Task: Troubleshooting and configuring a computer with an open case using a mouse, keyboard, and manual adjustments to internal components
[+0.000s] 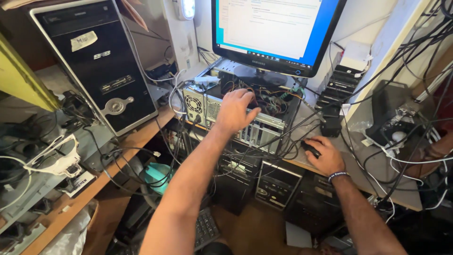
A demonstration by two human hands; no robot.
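My left hand (pixel 234 111) reaches into an opened grey computer case (pixel 203 106) that lies flat on the desk, its fingers curled among the coloured internal wires (pixel 273 101); I cannot tell what they grip. My right hand (pixel 325 155) rests over a black mouse (pixel 310 148) on the desk to the right of the case, palm down, with a dark band on the wrist. A lit monitor (pixel 276 30) stands on top of the open case, right behind my left hand.
A black tower computer (pixel 96 61) stands at the left on a wooden shelf (pixel 113 165). Tangled black and white cables (pixel 401 118) cover the right side. More computer boxes (pixel 276 184) and a keyboard (pixel 205 229) sit below the desk. A stack of black drives (pixel 337 92) stands right of the monitor.
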